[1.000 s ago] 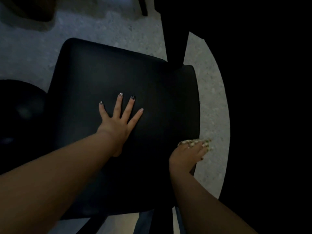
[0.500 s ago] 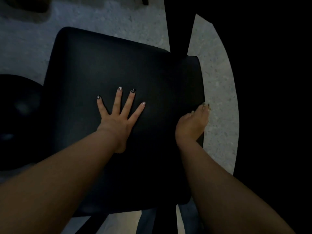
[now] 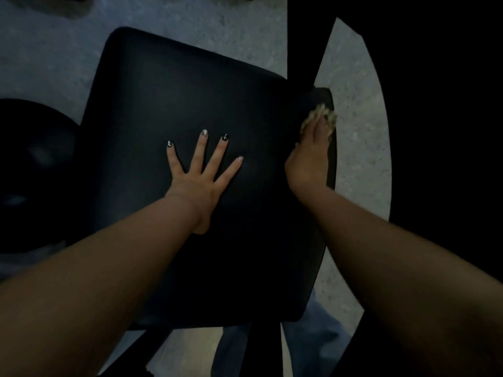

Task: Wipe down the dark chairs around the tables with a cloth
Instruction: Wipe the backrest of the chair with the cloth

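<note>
The left hand (image 3: 196,183) lies flat, fingers spread, on the dark chair seat (image 3: 174,104), steadying it. The right hand (image 3: 310,161) presses a pale cloth (image 3: 325,118) under straight fingers at the seat's right edge. For a clean pass, the person would do best to keep that brace and follow the rim through the far corner with even pressure.

Most of the cloth (image 3: 318,119) lies hidden under the right hand (image 3: 310,159), only a pale, blurred fringe showing past the fingertips. The chair (image 3: 190,91) seat's near edge is covered by both forearms, and its legs run off the bottom edge. The whole right side is black, perhaps a table, too dark to tell.
</note>
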`<state>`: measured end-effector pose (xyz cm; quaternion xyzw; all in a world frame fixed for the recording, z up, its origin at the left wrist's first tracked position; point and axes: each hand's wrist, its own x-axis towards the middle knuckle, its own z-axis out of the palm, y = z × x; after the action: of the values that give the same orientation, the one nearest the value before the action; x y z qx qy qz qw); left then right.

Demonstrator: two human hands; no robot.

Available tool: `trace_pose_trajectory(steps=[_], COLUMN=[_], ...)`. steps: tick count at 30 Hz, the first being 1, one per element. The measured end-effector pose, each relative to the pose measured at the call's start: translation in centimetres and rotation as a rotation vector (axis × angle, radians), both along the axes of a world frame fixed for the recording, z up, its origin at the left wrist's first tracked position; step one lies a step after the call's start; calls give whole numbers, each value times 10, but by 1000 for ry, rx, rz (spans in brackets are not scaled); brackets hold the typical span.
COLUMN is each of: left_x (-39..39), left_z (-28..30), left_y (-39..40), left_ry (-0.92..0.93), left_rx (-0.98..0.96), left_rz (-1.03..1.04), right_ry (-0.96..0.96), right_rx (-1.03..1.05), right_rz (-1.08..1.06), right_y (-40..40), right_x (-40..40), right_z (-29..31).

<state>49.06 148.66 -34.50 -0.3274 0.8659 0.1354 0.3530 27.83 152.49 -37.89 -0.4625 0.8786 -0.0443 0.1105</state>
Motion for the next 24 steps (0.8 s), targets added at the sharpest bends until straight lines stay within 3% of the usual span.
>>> trace_pose_trajectory(steps=[5, 8, 11, 14, 17, 24], left_x=[0, -1, 0, -1, 2, 50], left_z=[1, 4, 3, 4, 1, 7], left_y=[1, 1, 0, -1, -4, -4], left_ry=[-8, -1, -14, -10, 3, 44], left_rx=[6, 15, 22, 40, 46, 32], left_rz=[23, 27, 16, 15, -17, -114], right_ry=[-172, -288, -308, -297, -185, -163], right_rx=[41, -146, -215, -27, 43, 36], right_rz=[-40, -127, 20, 156, 224, 443], right_y=[92, 64, 2, -33, -33, 18], right_x=[61, 46, 12, -2, 3, 22], right_z=[25, 44, 51, 39, 20, 26])
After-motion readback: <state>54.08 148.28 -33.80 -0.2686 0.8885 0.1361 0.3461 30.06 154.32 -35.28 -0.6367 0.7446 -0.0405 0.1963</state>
